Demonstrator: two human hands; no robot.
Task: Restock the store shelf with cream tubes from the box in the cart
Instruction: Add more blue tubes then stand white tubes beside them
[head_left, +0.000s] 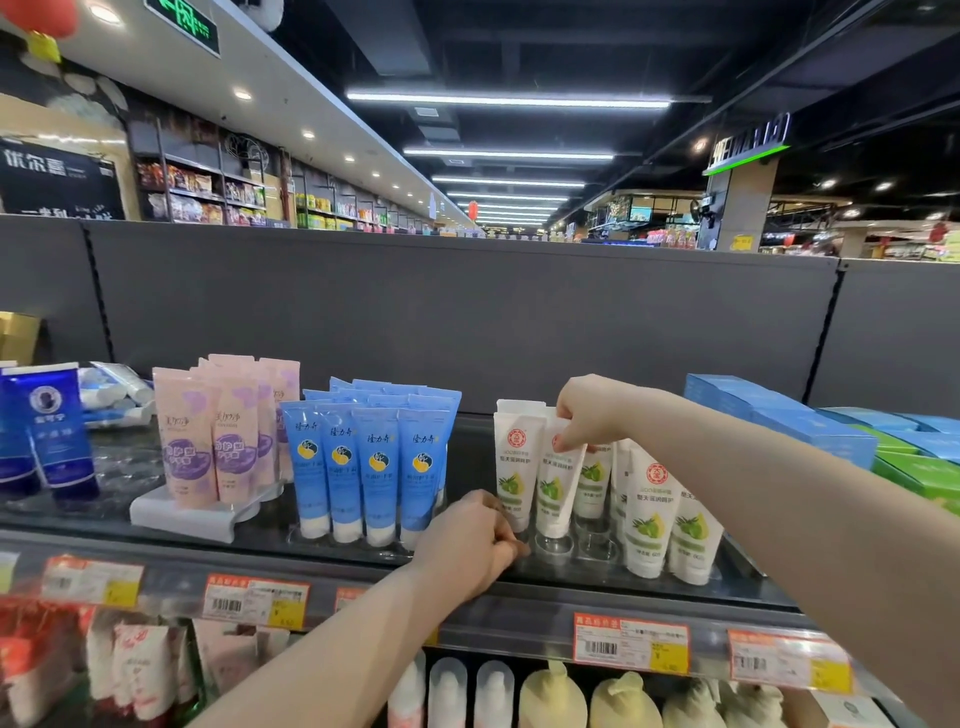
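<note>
The right hand (592, 415) pinches the crimped top of a white cream tube (558, 488), thumb and fingers clamped on it. The tube leans slightly, cap down at the clear holder (556, 548) on the shelf (363, 582). The left hand (470, 545) sits low at the holder's front edge, fingers curled, and its knuckles hide what they touch, so I cannot tell whether it grips anything. More white tubes (649, 519) stand alongside, partly covered by the right forearm. Further left stand blue tubes (363, 467), then pink tubes (218, 431), and the dark blue tubes (52, 431) are cut off at the frame edge. The price tags (631, 644) are too blurred to read
</note>
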